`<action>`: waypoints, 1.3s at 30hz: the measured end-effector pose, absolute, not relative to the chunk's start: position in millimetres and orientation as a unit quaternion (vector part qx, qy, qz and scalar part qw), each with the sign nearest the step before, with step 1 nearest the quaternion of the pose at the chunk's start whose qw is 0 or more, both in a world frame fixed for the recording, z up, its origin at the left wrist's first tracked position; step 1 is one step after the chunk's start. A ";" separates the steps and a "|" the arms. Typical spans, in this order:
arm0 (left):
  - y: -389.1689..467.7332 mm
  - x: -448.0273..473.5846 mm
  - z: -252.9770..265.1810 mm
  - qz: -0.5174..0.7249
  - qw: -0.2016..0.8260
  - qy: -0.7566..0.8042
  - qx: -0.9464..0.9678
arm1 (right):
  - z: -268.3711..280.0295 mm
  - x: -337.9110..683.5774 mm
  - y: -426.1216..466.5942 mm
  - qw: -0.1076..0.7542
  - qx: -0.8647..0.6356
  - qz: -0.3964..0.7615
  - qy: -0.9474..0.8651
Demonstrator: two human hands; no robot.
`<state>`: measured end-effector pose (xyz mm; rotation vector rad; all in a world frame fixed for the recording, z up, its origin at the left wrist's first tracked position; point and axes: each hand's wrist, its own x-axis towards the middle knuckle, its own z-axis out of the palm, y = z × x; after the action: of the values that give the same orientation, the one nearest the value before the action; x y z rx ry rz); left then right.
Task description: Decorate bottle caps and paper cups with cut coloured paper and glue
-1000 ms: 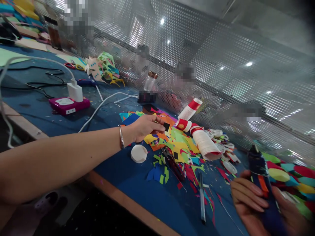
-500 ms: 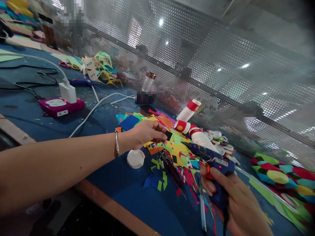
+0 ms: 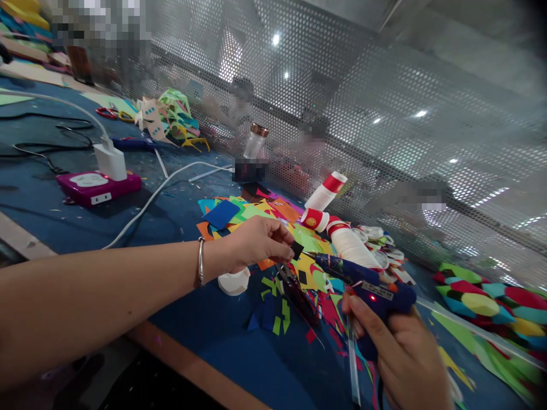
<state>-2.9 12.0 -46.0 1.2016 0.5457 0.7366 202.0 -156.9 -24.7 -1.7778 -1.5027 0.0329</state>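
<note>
Between thumb and fingers, my left hand (image 3: 260,245) pinches a small black paper piece (image 3: 297,249). My right hand (image 3: 401,347) is wrapped round the grip of a blue hot glue gun (image 3: 371,285) with a lit red light. The gun's nozzle points left and its tip is at or very close to the black piece; whether they touch I cannot tell. Beneath both hands lies a heap of coloured paper scraps (image 3: 314,267). Dark-handled scissors (image 3: 297,293) rest on the scraps, and a white round lid-like piece (image 3: 234,282) sits below my left wrist.
Stacked red-and-white paper cups (image 3: 352,245) lie behind the glue gun. A magenta power strip (image 3: 100,185) with a white charger (image 3: 110,161) stands at left, its cable crossing the blue table. A jar (image 3: 256,142) stands by the perforated metal screen (image 3: 342,114). Colourful paper work (image 3: 491,302) lies at right.
The glue gun has turned more level, and its nozzle has come left and down to the black paper piece. My left hand has moved slightly, tilting the piece.
</note>
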 end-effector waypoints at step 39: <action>8.6 -2.7 -47.2 0.335 0.732 0.213 0.554 | -32.7 206.3 -158.1 0.324 -0.700 -0.061 -0.634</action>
<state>-2.7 8.6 -47.2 1.2183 0.4676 0.7374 206.3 -158.1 -32.7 -1.8370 -1.6624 -0.1604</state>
